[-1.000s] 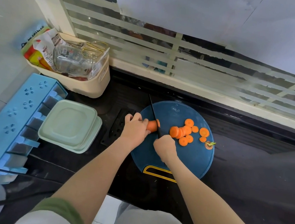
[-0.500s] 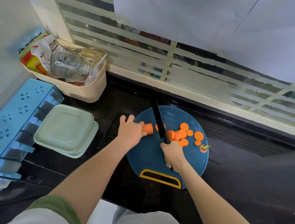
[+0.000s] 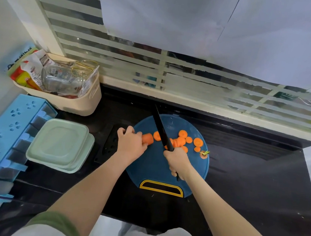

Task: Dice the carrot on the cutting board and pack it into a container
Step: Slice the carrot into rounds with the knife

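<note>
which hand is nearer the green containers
Left. The left hand grips the carrot right of the containers; the right hand holds the knife farther right.

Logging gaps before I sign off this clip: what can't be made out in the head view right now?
Head view only:
- How much carrot remains: the left hand covers all but its cut end.
- The knife handle: mostly wrapped inside the right hand.
- What the green container holds: its lid hides it.
- The black object left of the cutting board: partly behind the left hand, unidentifiable.
</note>
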A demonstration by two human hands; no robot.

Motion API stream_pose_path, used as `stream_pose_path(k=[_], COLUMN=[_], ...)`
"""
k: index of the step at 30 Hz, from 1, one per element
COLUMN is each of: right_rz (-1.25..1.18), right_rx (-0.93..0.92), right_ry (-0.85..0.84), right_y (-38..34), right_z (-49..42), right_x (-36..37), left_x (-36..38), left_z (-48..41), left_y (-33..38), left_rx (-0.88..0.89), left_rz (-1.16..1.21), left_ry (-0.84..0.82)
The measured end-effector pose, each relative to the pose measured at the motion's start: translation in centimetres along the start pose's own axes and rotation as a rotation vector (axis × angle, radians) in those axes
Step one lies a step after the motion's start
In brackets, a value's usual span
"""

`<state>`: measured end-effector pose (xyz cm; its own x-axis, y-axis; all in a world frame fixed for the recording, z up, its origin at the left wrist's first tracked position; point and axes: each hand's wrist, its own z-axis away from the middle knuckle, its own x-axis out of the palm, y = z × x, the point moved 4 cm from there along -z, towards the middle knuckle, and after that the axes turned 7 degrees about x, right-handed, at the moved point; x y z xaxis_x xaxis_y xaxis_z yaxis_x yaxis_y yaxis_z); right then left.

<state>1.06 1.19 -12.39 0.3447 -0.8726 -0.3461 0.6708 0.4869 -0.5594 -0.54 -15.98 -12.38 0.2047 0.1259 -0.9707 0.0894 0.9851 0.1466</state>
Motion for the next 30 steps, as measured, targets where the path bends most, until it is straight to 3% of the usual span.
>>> stream_pose_path(k=[9,17,30], right_rz=[0.158,0.078,0.056], right_rx=[0.006,0.068,-0.052], right_ry=[0.01,0.133,0.073], right_y=[1.1,2.3,0.3], right_z=[-0.7,-1.0,1.3], right_x=[3.5,1.4,2.1], left_x=[0.8,0.7,0.9], left_z=[2.0,1.6,0.0], left_y=[-2.8,-2.0,0.3], left_rx=[-0.115,-0.057,-0.015], left_rz=[0.042,0.075,0.073], left_ry=[0.007,-0.03,-0.057])
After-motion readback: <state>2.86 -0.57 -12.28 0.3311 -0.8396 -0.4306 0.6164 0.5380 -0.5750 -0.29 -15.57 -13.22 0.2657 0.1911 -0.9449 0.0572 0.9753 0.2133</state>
